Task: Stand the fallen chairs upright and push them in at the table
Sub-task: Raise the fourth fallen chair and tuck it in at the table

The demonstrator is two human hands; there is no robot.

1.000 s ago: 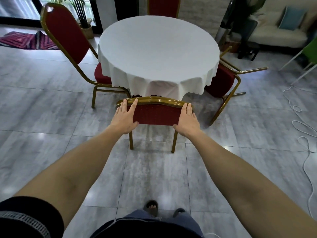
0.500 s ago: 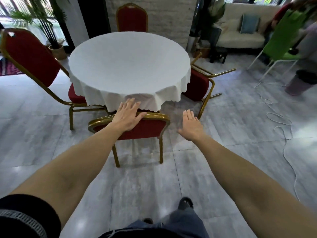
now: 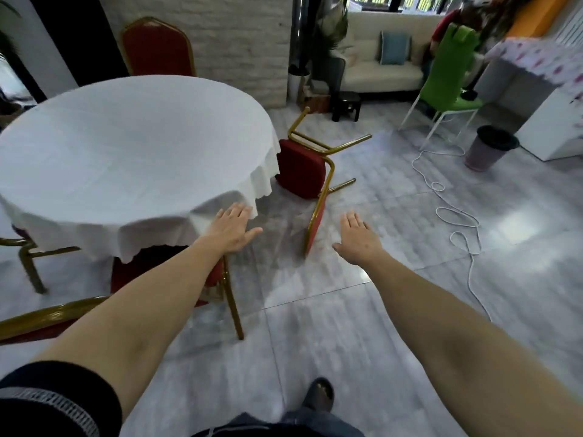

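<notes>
Two bare hands reach forward with fingers spread and nothing in them: the left hand (image 3: 232,230) hovers at the near edge of the white-clothed round table (image 3: 126,146), the right hand (image 3: 358,239) over grey floor tiles near the fallen chair (image 3: 301,171). That red-and-gold chair lies on its side just right of the table, legs pointing far and right, while another red chair (image 3: 217,272) stands upright under the cloth's near edge and a third (image 3: 157,47) stands at the far side; a white cable (image 3: 454,216) snakes across the floor at right
</notes>
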